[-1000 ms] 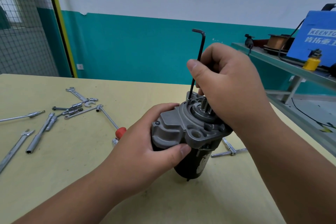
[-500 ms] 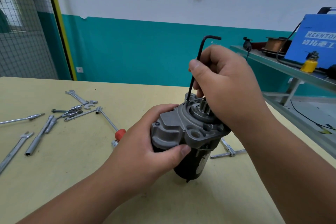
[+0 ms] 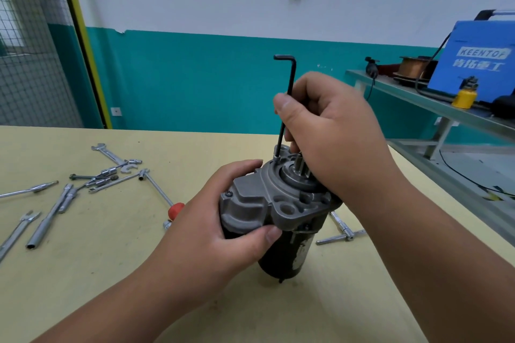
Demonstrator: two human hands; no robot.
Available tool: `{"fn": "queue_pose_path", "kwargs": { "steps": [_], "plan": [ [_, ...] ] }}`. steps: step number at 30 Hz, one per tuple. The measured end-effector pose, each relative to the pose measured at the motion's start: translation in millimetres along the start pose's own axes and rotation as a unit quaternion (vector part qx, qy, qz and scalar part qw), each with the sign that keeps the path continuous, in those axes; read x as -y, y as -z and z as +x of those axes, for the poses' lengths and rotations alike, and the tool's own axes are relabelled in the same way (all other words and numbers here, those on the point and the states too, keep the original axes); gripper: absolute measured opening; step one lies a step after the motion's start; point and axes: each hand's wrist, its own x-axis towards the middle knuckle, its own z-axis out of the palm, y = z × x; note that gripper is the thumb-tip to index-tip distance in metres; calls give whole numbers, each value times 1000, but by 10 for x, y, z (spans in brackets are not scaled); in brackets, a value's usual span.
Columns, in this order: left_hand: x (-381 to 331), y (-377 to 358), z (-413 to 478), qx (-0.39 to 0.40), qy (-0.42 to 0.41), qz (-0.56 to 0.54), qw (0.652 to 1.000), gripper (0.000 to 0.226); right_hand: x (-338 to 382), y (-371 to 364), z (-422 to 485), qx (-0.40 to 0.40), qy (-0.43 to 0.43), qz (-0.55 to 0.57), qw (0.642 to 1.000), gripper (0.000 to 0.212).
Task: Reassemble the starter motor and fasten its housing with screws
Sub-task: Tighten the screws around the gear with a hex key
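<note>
— Where is the starter motor (image 3: 281,256)?
— Standing on end on the bench (image 3: 111,259). The left hand (image 3: 211,234) has its fingers wrapped round the grey housing (image 3: 250,198).
— And the right hand (image 3: 334,133)?
— Fingers clamped on the upright hex key (image 3: 288,97), its tip at the housing's far rim.

Right hand (image 3: 334,142) hides part of the starter motor (image 3: 259,203)

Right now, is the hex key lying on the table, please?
No, the right hand pinches the hex key upright, its tip on the motor housing.
</note>
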Motion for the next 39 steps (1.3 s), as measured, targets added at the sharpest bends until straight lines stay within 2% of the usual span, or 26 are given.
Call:
{"fn": "queue_pose_path", "kwargs": {
  "steps": [7,30,39],
  "plan": [
    [24,-16,-18,-12,4,-9,1000,71,-6,9,-6,7,-8,23,1000,18],
    [86,-20,-25,-15,-6,-30,999,77,-64,-7,17,-1,13,15,1000,22],
    [93,-2,-9,4,0,-59,998,88,-66,-7,8,9,13,18,1000,19]
  ]
}}
